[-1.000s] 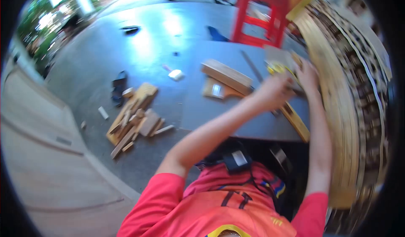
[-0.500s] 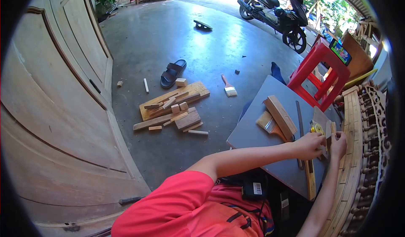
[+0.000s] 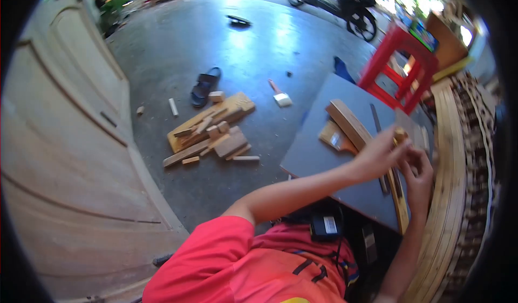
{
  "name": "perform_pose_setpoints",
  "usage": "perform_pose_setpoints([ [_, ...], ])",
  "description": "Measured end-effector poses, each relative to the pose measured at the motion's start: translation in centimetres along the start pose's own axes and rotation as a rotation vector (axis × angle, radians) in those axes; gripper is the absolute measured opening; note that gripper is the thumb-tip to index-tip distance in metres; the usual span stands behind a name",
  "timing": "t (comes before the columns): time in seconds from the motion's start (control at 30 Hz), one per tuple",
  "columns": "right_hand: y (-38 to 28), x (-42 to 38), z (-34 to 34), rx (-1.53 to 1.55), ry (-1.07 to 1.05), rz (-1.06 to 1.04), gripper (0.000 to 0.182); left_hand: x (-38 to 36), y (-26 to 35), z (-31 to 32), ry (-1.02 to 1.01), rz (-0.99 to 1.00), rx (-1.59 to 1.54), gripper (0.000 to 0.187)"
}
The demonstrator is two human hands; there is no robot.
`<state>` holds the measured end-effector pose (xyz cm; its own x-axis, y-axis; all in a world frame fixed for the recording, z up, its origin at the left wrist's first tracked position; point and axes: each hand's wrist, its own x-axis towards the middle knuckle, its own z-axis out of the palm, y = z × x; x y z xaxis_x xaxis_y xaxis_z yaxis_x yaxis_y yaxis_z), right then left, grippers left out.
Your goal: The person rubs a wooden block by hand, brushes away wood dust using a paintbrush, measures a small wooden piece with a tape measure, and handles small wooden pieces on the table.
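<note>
My left hand (image 3: 377,151) reaches across the right side of the grey board (image 3: 313,146), its fingers closed on a small yellowish-brown piece (image 3: 399,134) that is blurred. Just below and right of it, my right hand (image 3: 418,178) has its fingers bent and pinched together close to the left fingertips; what they hold is hidden. Left of the hands lie a long wooden block (image 3: 348,122) and a wide paintbrush (image 3: 335,138). A thin dark metal strip (image 3: 374,118) and a long wooden piece (image 3: 400,208) pass under or beside my left hand. A flat greyish piece (image 3: 408,122) lies beyond the hands.
A red plastic stool (image 3: 380,60) stands past the board, a phone (image 3: 423,36) on it. Carved wooden railing (image 3: 450,195) lines the right. Wood offcuts (image 3: 210,133), a sandal (image 3: 205,87) and a smaller brush (image 3: 280,97) lie on the floor. A motorbike (image 3: 340,3) is parked behind.
Both hands have come closer together, the left one rising slightly with the yellowish-brown piece at its fingertips. My view has tilted, so the surroundings shift up and left.
</note>
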<state>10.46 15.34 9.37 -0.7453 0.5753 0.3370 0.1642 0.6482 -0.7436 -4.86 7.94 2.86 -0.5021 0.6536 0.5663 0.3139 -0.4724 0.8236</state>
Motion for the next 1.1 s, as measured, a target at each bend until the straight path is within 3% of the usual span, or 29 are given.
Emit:
perform_pose_setpoints([
  [0.07,-1.2,-0.9,1.4,0.011,0.006,-0.093,0.026,-1.4,2.5,-2.5,-0.09,-0.064,-0.018,0.033],
  [0.13,-2.0,-1.5,0.9,-0.066,-0.161,-0.083,0.025,-2.9,3.4,-4.8,-0.117,-0.119,0.179,0.028],
  [0.2,-2.0,-2.0,1.1,-0.106,-0.187,-0.12,0.025,-4.6,4.0,-6.2,0.003,-0.122,0.128,0.026],
  [0.3,-1.1,-2.4,1.4,-0.114,-0.222,-0.118,0.025,-6.1,3.8,-8.0,-0.018,-0.139,0.307,0.026],
  [0.43,0.2,-2.0,2.7,-0.114,-0.16,-0.111,0.025,-7.6,3.7,-8.8,-0.093,-0.133,0.463,0.029],
  [0.63,2.2,-1.1,3.0,-0.598,0.044,-0.172,0.03,-8.7,2.2,-9.2,-0.151,-0.116,0.535,0.032],
  [0.73,2.1,-1.9,2.4,-0.542,-0.006,-0.034,0.032,-8.9,2.0,-9.3,-0.164,-0.113,0.526,0.032],
  [1.1,5.2,-5.1,0.8,-0.679,0.116,0.139,0.041,-8.8,1.9,-9.7,-0.164,-0.193,0.401,0.031],
])
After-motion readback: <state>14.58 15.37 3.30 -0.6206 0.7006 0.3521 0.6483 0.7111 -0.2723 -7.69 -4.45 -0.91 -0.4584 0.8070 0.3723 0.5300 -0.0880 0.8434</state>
